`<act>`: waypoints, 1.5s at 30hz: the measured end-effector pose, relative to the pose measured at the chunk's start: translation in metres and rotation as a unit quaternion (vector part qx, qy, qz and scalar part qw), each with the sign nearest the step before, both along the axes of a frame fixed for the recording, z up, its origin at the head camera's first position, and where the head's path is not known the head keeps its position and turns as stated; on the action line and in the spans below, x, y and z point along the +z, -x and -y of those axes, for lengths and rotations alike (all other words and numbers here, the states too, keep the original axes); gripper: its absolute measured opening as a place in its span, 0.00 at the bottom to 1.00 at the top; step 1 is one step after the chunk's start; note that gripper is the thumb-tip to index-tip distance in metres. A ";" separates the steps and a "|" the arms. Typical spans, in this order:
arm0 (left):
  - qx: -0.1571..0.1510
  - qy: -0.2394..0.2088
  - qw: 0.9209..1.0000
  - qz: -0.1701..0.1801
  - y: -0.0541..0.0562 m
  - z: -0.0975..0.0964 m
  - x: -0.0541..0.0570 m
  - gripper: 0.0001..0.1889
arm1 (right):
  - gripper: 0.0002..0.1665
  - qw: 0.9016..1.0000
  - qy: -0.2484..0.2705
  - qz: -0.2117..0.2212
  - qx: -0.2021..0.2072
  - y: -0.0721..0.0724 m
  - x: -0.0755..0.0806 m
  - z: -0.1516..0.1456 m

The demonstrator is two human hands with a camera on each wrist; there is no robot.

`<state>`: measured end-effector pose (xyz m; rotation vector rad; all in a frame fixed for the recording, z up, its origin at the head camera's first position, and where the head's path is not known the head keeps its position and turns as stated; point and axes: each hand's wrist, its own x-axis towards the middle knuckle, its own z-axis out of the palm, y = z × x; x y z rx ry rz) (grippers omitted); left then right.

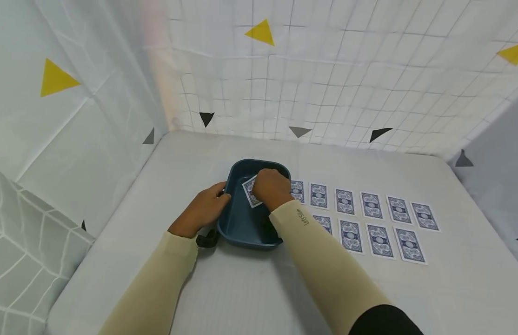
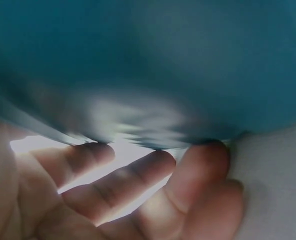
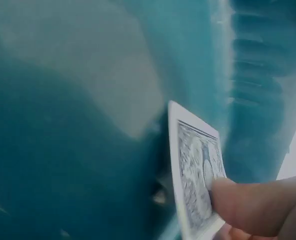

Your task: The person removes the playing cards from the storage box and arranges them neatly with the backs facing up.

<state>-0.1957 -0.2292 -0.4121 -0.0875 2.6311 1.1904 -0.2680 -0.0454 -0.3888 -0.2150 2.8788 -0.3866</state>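
Note:
A dark blue-green tray (image 1: 246,243) with raised walls sits on the white table. My left hand (image 1: 203,210) holds its left side, the thumb lying at the rim. In the left wrist view, the fingertips (image 2: 160,162) touch the tray's outer surface (image 2: 153,55). Over the inside of the tray, my right hand (image 1: 272,187) pinches a playing card (image 3: 198,172). The thumb (image 3: 243,202) presses on the card's patterned blue-and-white back; the fingers behind it are mostly hidden. From the head, this card (image 1: 250,191) shows to the left of the right fist.
Right of the tray, several face-down cards lie in two rows, such as a far-row card (image 1: 371,205) and a near-row card (image 1: 409,244). The right forearm partly covers the near row. White sheeting (image 1: 326,83) with a grid rises behind the table (image 1: 225,288).

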 end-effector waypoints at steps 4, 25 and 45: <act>0.005 0.006 1.000 0.002 -0.002 0.002 0.002 0.33 | 0.14 0.999 0.042 0.031 -0.010 0.005 0.008 0.001; -0.001 -0.005 1.000 0.006 -0.001 0.019 0.001 0.34 | 0.20 0.964 0.237 0.117 -0.013 -0.009 0.051 -0.106; -0.005 -0.005 1.000 0.002 0.000 0.022 -0.003 0.35 | 0.26 0.963 0.227 0.124 -0.073 -0.035 0.031 -0.268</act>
